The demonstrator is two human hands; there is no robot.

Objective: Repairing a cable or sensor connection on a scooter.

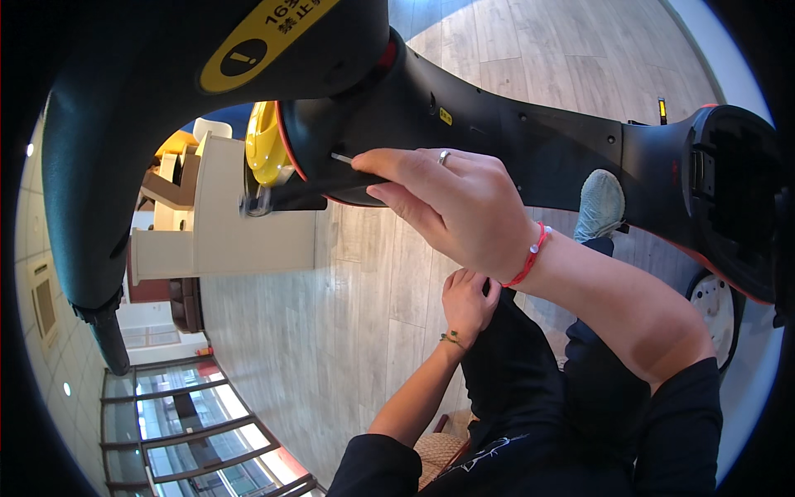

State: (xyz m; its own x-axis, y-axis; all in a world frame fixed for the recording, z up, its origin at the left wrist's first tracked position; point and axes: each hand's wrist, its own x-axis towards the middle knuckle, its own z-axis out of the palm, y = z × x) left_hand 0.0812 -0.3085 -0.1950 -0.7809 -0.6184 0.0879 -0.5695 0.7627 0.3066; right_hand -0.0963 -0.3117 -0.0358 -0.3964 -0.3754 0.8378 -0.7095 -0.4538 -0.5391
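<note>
My right hand [468,199], with a ring and a red cord bracelet, is closed in a pinch on a slim dark tool [319,192]. Motion blurs the tool, so its exact kind is unclear; its far end looks shiny. A short metal shaft [341,157] shows at my index fingertip, against the black machine housing [489,124]. I cannot tell if shaft and tool are one piece. Lower down, my left hand [469,305] rests on my dark-trousered knee, its fingers loosely bent and its thumb apart. Nothing is visible in it.
A thick black machine arm [108,174] with a yellow warning label [257,41] curves down the left. A yellow rounded part [263,145] sits behind the housing. Beyond stands a white counter [248,215] on a wood-look floor [356,290]. My shoe [601,203] is against the machine's base.
</note>
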